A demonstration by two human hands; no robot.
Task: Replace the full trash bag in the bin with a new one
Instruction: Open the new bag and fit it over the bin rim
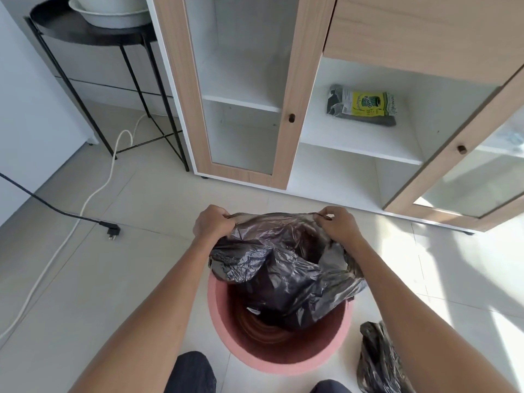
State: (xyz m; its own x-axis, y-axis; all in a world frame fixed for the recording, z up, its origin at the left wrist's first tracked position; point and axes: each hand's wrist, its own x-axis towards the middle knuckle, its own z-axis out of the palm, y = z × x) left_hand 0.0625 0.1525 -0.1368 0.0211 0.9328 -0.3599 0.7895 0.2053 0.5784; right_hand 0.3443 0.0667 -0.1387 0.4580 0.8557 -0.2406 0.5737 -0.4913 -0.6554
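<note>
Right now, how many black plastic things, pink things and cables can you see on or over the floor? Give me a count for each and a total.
Black trash bags: 2, the new bag held over the bin and the full bag on the floor
Pink bins: 1, the bin
Cables: 2, the white cable and the black cable
Total: 5
</note>
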